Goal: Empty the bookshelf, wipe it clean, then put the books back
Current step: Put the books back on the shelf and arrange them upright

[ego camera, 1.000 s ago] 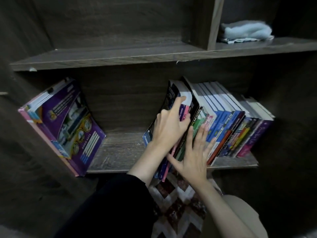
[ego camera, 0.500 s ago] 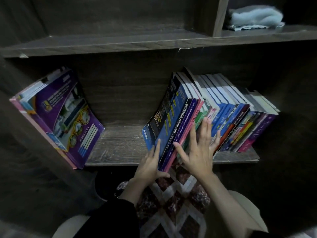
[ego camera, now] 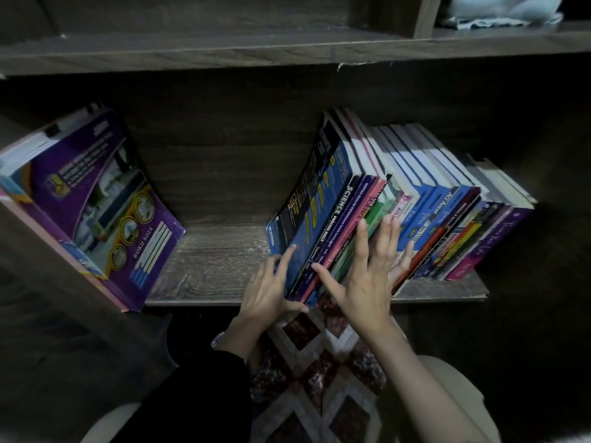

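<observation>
A row of books (ego camera: 425,199) leans to the right on the lower shelf (ego camera: 211,270) of a dark wooden bookshelf. My right hand (ego camera: 367,276) lies flat with straight fingers on their spines, pressing on the green and pink ones. My left hand (ego camera: 268,289) touches the bottom front corner of the leftmost blue book (ego camera: 316,212), fingers spread along its cover and thumb under the lower edge. A second stack with a purple cover (ego camera: 96,206) leans against the shelf's left wall.
A light blue cloth (ego camera: 499,9) lies on the upper shelf (ego camera: 256,49) at the top right, beside a vertical divider (ego camera: 425,14). Bare shelf board shows between the two groups of books. A patterned rug (ego camera: 319,378) lies below the shelf.
My left hand dropped from the tops of the books to the blue book's bottom corner. The right hand stayed flat on the spines. The leftmost books now stand squarer with the row.
</observation>
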`<state>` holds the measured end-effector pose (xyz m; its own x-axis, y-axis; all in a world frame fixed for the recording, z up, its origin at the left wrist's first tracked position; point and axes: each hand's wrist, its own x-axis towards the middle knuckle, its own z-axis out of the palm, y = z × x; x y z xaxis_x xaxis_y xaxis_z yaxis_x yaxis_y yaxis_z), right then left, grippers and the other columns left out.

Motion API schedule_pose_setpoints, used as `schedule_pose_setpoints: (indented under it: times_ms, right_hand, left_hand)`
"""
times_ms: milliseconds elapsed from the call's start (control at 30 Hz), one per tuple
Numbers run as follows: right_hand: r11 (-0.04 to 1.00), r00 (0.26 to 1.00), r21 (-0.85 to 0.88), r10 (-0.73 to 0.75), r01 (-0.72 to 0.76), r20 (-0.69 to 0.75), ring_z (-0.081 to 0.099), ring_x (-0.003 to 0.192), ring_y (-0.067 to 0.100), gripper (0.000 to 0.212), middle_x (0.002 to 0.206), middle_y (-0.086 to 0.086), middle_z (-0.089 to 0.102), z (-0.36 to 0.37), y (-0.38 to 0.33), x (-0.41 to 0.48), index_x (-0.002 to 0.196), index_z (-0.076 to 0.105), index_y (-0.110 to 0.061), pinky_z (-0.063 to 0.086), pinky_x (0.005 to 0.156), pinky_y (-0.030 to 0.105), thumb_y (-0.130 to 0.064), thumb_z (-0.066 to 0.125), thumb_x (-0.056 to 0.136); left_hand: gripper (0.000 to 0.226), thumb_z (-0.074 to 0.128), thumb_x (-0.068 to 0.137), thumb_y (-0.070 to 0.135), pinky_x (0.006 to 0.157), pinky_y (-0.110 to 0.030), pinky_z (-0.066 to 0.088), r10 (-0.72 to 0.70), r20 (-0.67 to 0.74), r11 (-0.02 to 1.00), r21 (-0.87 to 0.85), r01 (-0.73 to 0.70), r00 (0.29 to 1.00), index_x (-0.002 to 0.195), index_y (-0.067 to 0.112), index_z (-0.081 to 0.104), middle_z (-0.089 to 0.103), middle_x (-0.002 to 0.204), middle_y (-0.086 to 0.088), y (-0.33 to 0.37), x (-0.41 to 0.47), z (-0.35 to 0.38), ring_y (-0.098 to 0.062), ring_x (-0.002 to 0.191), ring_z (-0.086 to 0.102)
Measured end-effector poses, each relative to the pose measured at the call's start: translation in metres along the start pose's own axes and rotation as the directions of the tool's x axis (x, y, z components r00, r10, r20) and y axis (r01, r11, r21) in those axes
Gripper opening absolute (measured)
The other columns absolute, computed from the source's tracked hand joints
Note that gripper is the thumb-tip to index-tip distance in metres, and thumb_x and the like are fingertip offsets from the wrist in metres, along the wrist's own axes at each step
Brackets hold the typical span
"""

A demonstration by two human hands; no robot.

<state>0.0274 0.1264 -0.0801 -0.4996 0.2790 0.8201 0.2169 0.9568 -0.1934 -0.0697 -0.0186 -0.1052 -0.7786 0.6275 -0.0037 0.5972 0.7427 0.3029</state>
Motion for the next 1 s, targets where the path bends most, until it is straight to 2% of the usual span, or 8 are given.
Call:
schedule_pose_setpoints:
  times_ms: [133, 267, 400, 467, 567, 667, 767, 1000]
  right_hand:
    - [0.999, 0.998, 0.037, -0.029, 0.031, -0.048, -0.017, 0.145, 0.019, 0.103, 0.156, -0.003, -0.026, -0.013, -0.018, 0.015, 0.151, -0.011, -0.027, -0.009, 0.113, 0.056, -0.056, 0.06, 0.083]
    - [0.962, 0.972, -0.143, -0.226, 0.233, 0.064, -0.015, 0.146, 0.024, 0.08, 0.158, 0.004, -0.012, -0.019, -0.03, 0.035, 0.152, 0.009, -0.021, -0.007, 0.113, 0.058, -0.05, 0.051, 0.091]
    - [0.911, 0.955, -0.309, -0.215, 0.272, 0.206, -0.017, 0.145, 0.026, 0.075, 0.159, 0.007, -0.001, -0.017, -0.024, 0.036, 0.152, 0.017, -0.016, -0.005, 0.113, 0.059, -0.052, 0.042, 0.092]
    - [0.908, 0.953, -0.324, -0.195, 0.264, 0.23, -0.016, 0.145, 0.026, 0.074, 0.159, 0.007, 0.0, -0.017, -0.026, 0.036, 0.152, 0.017, -0.014, -0.006, 0.113, 0.06, -0.05, 0.04, 0.092]
    - [0.914, 0.956, -0.315, -0.192, 0.257, 0.222, -0.014, 0.146, 0.026, 0.074, 0.16, 0.008, 0.004, -0.018, -0.028, 0.035, 0.152, 0.018, -0.013, -0.005, 0.113, 0.06, -0.048, 0.041, 0.091]
    - [0.923, 0.96, -0.289, -0.202, 0.253, 0.195, -0.01, 0.147, 0.026, 0.074, 0.159, 0.009, 0.009, -0.016, -0.026, 0.035, 0.151, 0.022, -0.012, -0.002, 0.112, 0.061, -0.047, 0.042, 0.089]
    - [0.94, 0.965, -0.242, -0.202, 0.239, 0.168, -0.009, 0.147, 0.026, 0.073, 0.16, 0.009, 0.01, -0.015, -0.027, 0.035, 0.15, 0.024, -0.011, -0.002, 0.112, 0.062, -0.044, 0.04, 0.088]
    - [0.957, 0.965, -0.189, -0.187, 0.222, 0.185, -0.012, 0.146, 0.026, 0.075, 0.161, 0.006, 0.0, -0.014, -0.029, 0.036, 0.151, 0.02, -0.012, -0.008, 0.112, 0.06, -0.046, 0.036, 0.087]
  left_hand:
    - [0.128, 0.077, 0.06, 0.06, 0.112, -0.041, 0.029, -0.027, 0.028, 0.999, 0.036, 0.026, 0.999, 0.15, 0.026, -0.007, 0.021, 0.15, -0.01, 0.003, 0.001, -0.003, -0.027, 0.138, 0.026]
    - [0.128, 0.076, 0.06, 0.062, 0.111, -0.037, 0.027, -0.048, 0.016, 0.996, 0.07, 0.047, 0.999, 0.151, 0.017, -0.001, 0.024, 0.147, -0.01, 0.01, -0.002, -0.01, -0.028, 0.134, 0.028]
    - [0.116, 0.081, 0.064, 0.049, 0.112, -0.038, 0.019, -0.082, 0.067, 0.966, -0.241, 0.096, 0.994, 0.151, 0.024, 0.008, 0.019, 0.151, -0.011, 0.013, -0.02, -0.032, -0.028, 0.138, 0.014]
    - [0.1, 0.079, 0.072, 0.038, 0.111, -0.034, 0.019, -0.146, -0.077, 0.915, -0.389, 0.105, 0.986, 0.15, 0.023, 0.017, 0.023, 0.15, -0.007, 0.016, -0.039, -0.049, -0.024, 0.137, 0.015]
    - [0.077, 0.068, 0.085, 0.025, 0.11, -0.032, 0.019, -0.283, -0.398, 0.91, -0.4, 0.113, 0.872, 0.148, 0.02, 0.026, 0.022, 0.151, -0.006, 0.011, -0.068, -0.084, -0.022, 0.137, 0.014]
    - [0.077, 0.068, 0.083, 0.015, 0.111, -0.04, 0.02, -0.376, -0.665, 0.924, -0.317, 0.212, 0.645, 0.148, 0.011, 0.027, 0.02, 0.151, -0.017, -0.016, -0.088, -0.125, -0.036, 0.136, 0.019]
    - [0.087, 0.069, 0.079, 0.014, 0.112, -0.046, 0.017, -0.489, -0.748, 0.868, -0.367, 0.335, 0.449, 0.149, 0.004, 0.018, 0.011, 0.153, -0.024, -0.048, -0.097, -0.159, -0.043, 0.135, 0.017]
    - [0.095, 0.063, 0.084, 0.01, 0.116, -0.042, 0.016, -0.647, -0.596, 0.751, -0.607, 0.261, 0.476, 0.15, 0.003, -0.006, 0.007, 0.154, -0.017, -0.077, -0.091, -0.193, -0.035, 0.14, 0.012]
